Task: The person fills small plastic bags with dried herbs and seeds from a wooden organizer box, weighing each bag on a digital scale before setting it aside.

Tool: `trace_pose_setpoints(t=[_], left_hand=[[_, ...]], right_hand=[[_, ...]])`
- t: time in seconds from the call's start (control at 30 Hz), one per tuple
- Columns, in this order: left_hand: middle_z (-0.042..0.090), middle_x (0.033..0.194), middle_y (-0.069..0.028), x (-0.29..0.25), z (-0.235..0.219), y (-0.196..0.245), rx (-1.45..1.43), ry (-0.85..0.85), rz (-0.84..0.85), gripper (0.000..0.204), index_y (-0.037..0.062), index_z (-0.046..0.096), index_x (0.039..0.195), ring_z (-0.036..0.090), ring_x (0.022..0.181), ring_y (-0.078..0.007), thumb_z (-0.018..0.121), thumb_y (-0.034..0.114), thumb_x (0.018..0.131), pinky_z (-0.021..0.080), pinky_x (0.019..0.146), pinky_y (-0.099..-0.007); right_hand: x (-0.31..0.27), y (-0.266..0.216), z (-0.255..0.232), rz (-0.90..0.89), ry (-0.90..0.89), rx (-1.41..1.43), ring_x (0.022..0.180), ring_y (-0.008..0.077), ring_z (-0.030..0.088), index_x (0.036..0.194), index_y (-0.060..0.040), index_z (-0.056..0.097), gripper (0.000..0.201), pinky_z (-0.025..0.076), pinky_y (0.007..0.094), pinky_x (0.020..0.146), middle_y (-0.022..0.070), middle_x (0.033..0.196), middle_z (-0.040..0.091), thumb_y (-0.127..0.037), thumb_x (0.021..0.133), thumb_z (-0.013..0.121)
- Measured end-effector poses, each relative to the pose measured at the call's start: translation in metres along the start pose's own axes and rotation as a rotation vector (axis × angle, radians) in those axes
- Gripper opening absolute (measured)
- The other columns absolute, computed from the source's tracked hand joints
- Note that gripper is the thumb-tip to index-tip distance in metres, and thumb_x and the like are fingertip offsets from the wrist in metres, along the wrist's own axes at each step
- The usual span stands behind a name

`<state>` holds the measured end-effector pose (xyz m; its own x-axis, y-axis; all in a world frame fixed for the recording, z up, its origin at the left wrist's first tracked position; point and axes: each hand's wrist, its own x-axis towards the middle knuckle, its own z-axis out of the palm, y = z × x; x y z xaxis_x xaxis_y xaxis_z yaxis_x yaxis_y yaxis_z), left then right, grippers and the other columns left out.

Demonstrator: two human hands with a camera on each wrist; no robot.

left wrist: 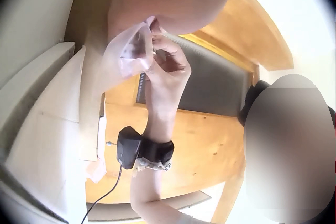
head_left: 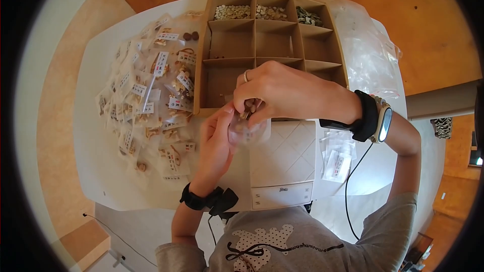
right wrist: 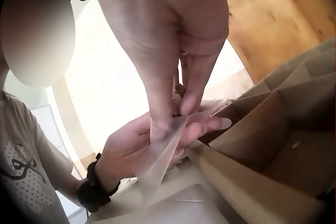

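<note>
A small clear plastic bag (head_left: 245,135) is held by my left hand (head_left: 214,146), the thumb near its mouth. From above, my right hand (head_left: 287,90) pinches small brown dried pieces (head_left: 251,105) right at the bag's opening. In the right wrist view, the right fingertips dip down to the bag's edge (right wrist: 164,155), while the left hand (right wrist: 126,148) supports it from below. Brownish contents show through the bag (left wrist: 135,50) in the left wrist view. Both hands are close over the near edge of the divided cardboard box (head_left: 202,65).
White pale discs (head_left: 232,12), cream pieces (head_left: 270,13) and dark green-black pieces (head_left: 308,17) lie in the box's far compartments. Filled, labelled bags (head_left: 146,90) pile up left. Clear plastic bags (head_left: 370,45) lie right, labelled packets (head_left: 337,163) nearer. A quilted-pattern white panel (head_left: 282,156) sits in front.
</note>
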<state>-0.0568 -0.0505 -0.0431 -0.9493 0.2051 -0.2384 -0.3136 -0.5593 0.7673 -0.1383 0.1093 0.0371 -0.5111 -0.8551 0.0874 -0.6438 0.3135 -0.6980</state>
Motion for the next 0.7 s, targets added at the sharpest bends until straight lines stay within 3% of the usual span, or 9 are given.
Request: trace_pose_setpoints(t=[0.17,0.33,0.53,0.7], left_hand=[[0.056,0.109,-0.0086,-0.001,0.004,0.002,-0.076,0.003,-0.015,0.030,-0.0041,0.054,0.109,0.054,0.099,-0.0148,0.042,0.019,0.094,0.044,0.084,-0.0281],[0.055,0.113,-0.0100,0.001,0.003,-0.002,0.028,0.034,0.017,0.035,-0.0044,0.050,0.114,0.054,0.102,-0.0164,0.040,0.022,0.094,0.043,0.088,-0.0301],[0.052,0.115,-0.0105,0.001,0.005,-0.002,0.028,0.010,0.046,0.038,-0.0027,0.047,0.118,0.051,0.106,-0.0181,0.035,0.025,0.096,0.039,0.092,-0.0317],[0.049,0.118,-0.0104,0.004,-0.001,-0.001,0.080,-0.095,0.152,0.036,-0.0011,0.045,0.116,0.047,0.111,-0.0193,0.031,0.026,0.096,0.039,0.092,-0.0341]], right_hand=[[0.001,0.007,0.000,0.048,-0.032,0.145,0.065,0.0248,0.060,0.076,0.0001,0.062,0.020,0.049,0.0299,0.061,0.0109,0.070,0.061,-0.008,0.061,0.073],[0.006,0.002,-0.010,0.121,-0.124,0.219,0.068,0.0216,0.064,0.084,0.0010,0.066,0.025,0.050,0.0266,0.063,0.0127,0.075,0.065,-0.008,0.062,0.073],[0.012,0.001,-0.021,0.215,-0.249,0.299,0.067,0.0204,0.064,0.084,0.0049,0.063,0.024,0.050,0.0272,0.063,0.0141,0.075,0.065,-0.006,0.063,0.070],[0.010,-0.009,-0.012,-0.005,-0.064,0.070,0.066,0.0231,0.063,0.080,0.0025,0.061,0.019,0.048,0.0299,0.058,0.0122,0.072,0.063,-0.005,0.065,0.069]])
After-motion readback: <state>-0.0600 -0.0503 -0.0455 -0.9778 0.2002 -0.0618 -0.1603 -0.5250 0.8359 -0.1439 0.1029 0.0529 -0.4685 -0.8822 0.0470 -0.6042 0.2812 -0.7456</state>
